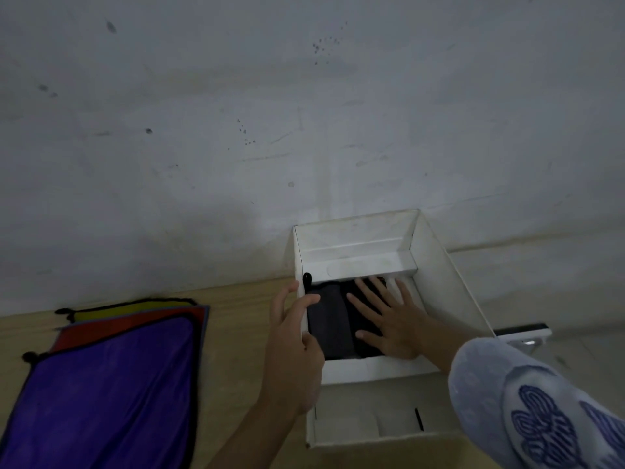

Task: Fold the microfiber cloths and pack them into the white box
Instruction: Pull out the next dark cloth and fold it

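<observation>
The white box (449, 282) stands open on the wooden table against the wall. A folded dark grey cloth (329, 319) lies inside it, a black loop sticking up at its far left corner. My right hand (389, 316) lies flat on the cloth with fingers spread, pressing it down. My left hand (292, 336) grips the box's left wall, thumb inside against the cloth. A stack of flat cloths lies at the left: a purple cloth (111, 384) on top, a red cloth (135, 321) and a yellow cloth (135, 307) beneath.
The box's lid flap (355, 424) lies open towards me at the table's front. A grey wall (304, 113) rises right behind the table. A small white and black object (524, 335) sits to the right of the box.
</observation>
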`<state>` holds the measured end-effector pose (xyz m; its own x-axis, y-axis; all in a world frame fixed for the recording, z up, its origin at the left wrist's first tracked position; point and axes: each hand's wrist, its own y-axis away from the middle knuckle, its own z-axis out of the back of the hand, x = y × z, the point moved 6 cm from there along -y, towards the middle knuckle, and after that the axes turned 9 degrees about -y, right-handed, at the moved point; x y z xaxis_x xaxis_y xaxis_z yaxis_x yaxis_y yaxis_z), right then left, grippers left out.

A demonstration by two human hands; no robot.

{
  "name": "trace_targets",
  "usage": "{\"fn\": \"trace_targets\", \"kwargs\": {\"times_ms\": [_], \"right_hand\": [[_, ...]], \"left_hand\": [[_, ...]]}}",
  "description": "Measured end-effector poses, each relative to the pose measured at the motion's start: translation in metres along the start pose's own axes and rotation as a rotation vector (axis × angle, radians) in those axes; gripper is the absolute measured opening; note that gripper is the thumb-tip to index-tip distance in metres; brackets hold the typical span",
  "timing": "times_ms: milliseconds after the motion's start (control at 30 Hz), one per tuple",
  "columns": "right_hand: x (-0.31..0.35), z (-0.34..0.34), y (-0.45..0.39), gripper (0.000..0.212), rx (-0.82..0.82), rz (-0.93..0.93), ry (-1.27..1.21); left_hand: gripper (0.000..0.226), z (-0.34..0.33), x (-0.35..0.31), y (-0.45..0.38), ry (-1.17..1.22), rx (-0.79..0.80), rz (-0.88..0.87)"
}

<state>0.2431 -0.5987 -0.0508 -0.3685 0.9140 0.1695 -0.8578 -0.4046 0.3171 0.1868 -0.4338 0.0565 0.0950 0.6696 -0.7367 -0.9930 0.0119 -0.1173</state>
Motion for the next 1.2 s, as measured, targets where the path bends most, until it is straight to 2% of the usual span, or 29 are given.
{"fn": "trace_targets", "kwargs": {"times_ms": [167, 467, 600, 800, 967, 1067, 1200], "right_hand": [[0.014, 0.000, 0.000, 0.085, 0.016, 0.085, -0.056], [0.018, -0.009, -0.001, 0.089, 0.113, 0.009, -0.194], [0.019, 0.001, 0.000, 0.067, 0.147, -0.060, -0.266], [0.034, 0.083, 0.019, 0.067, -0.089, -0.041, -0.585], [0.076, 0.148, 0.056, 0.037, -0.337, 0.014, -0.695], [0.109, 0.165, 0.075, 0.025, -0.388, 0.085, -0.697], [0.189, 0.166, 0.086, 0.022, -0.413, 0.225, -0.656]], "left_hand": [[0.058, 0.001, 0.000, -0.001, 0.001, -0.003, -0.011], [0.058, -0.001, 0.003, -0.001, -0.030, -0.012, -0.039], [0.057, 0.000, 0.002, 0.000, -0.040, -0.013, -0.050], [0.047, 0.001, 0.003, -0.002, -0.074, 0.010, -0.090], [0.039, 0.029, 0.012, 0.004, 0.194, 0.144, -0.016], [0.035, 0.060, 0.023, 0.007, 0.222, 0.174, -0.044], [0.034, 0.125, 0.056, 0.033, 0.175, 0.198, -0.052]]}}
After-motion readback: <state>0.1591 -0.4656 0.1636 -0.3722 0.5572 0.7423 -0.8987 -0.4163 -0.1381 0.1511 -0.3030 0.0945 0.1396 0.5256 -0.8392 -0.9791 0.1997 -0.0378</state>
